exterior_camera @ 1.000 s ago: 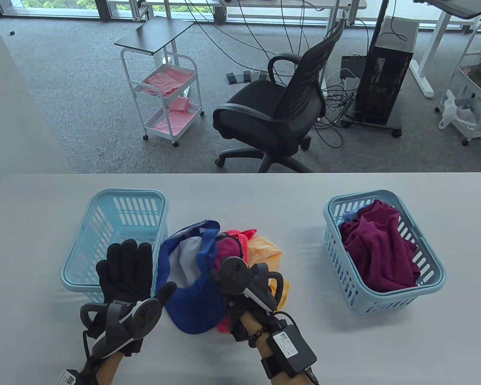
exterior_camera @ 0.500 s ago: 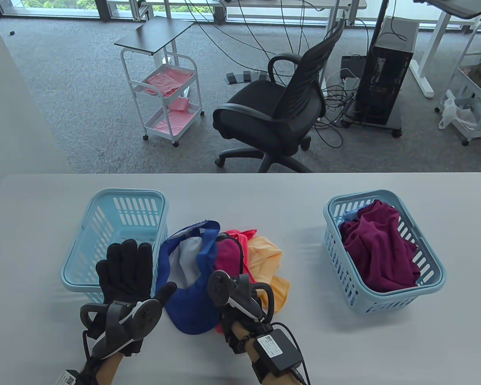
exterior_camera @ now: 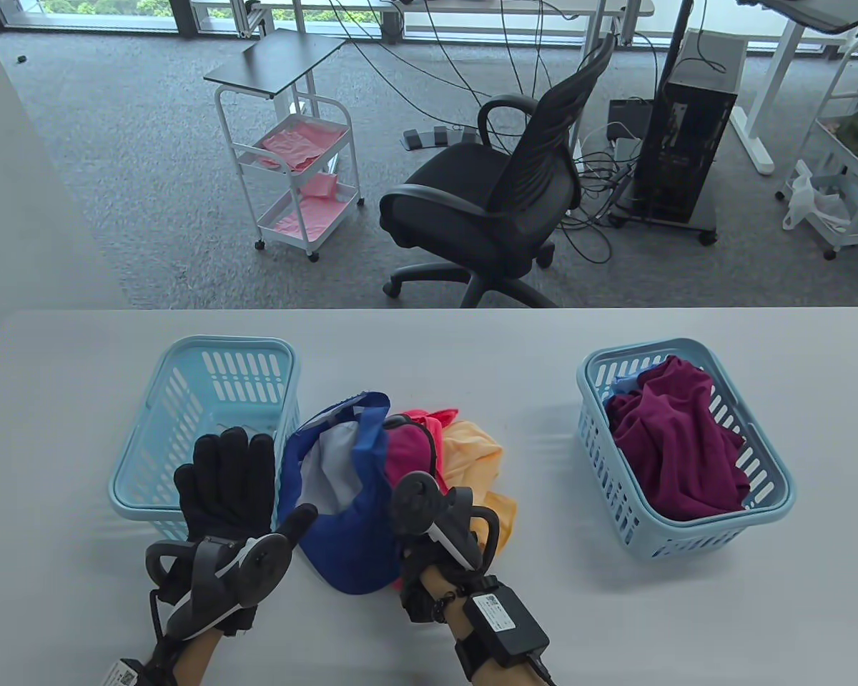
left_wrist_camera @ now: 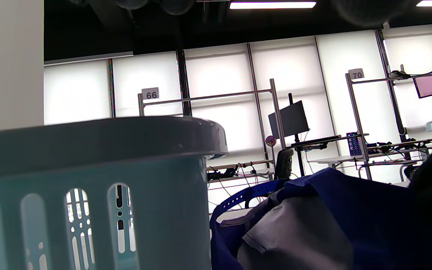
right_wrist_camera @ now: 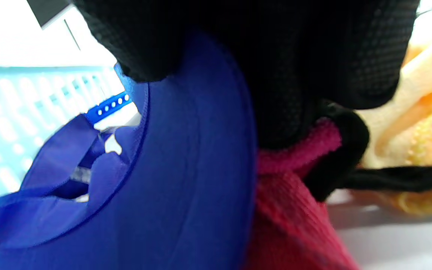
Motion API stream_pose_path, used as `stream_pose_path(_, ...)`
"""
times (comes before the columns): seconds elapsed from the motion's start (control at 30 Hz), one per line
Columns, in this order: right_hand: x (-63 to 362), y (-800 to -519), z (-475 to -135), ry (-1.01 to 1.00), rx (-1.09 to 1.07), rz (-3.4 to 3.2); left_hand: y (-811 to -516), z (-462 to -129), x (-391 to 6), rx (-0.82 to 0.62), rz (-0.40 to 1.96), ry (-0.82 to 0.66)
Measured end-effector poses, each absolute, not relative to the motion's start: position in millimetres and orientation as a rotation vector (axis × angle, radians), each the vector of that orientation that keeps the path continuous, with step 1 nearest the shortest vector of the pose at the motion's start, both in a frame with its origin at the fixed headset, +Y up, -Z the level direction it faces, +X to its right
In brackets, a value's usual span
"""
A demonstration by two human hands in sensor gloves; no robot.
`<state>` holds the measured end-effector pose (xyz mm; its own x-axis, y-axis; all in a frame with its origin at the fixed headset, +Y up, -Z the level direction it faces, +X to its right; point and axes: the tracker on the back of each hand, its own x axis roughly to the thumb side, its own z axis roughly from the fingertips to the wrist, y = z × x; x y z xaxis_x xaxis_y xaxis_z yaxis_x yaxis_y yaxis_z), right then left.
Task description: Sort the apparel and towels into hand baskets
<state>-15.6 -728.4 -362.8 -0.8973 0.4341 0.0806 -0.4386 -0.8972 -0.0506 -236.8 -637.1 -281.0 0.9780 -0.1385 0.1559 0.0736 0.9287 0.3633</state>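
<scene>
A blue cap [exterior_camera: 350,529] with a grey lining lies upside down in the middle of the table, on a pink cloth [exterior_camera: 407,450] and next to a yellow towel [exterior_camera: 472,450]. My right hand [exterior_camera: 418,532] grips the cap's brim; in the right wrist view its gloved fingers [right_wrist_camera: 268,75] lie over the blue brim [right_wrist_camera: 193,180] and the pink cloth [right_wrist_camera: 291,210]. My left hand [exterior_camera: 225,475] is open and flat, fingers spread, at the near wall of the empty left basket [exterior_camera: 222,344], holding nothing. The right basket [exterior_camera: 643,350] holds a maroon garment [exterior_camera: 676,443].
The left wrist view shows the left basket's wall [left_wrist_camera: 88,150] close on the left and the cap [left_wrist_camera: 351,195] beside it. Bare table lies between the pile and the right basket. An office chair [exterior_camera: 493,207] stands beyond the far edge.
My right hand drew back toward me, then came forward again onto the cap's brim, and the cap shifted slightly. My left hand has hardly moved.
</scene>
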Motion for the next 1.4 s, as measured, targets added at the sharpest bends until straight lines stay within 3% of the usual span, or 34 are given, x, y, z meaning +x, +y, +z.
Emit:
stream_pose_path(0.37, -2.7, -694.7, -355.3, -0.223, 0.068, 2.551, -636.6, -281.9, -237.9, 0.362, -0.107, -0.172)
stream_pose_path(1.0, 57.9, -650.1, -351.1, -0.397, -0.037, 2.247, -635.6, -282.1, -239.8, 0.376, -0.098, -0.167)
stream_pose_path(1.2, 82.5, -636.4, -349.1, -0.439, -0.09, 2.154, -635.3, -281.9, -240.3, 0.38, -0.1, -0.166)
stream_pose_path(1.4, 124.5, -604.2, -343.9, -0.545, -0.151, 2.138, -635.1, -281.9, -241.0, 0.379, -0.1, -0.163)
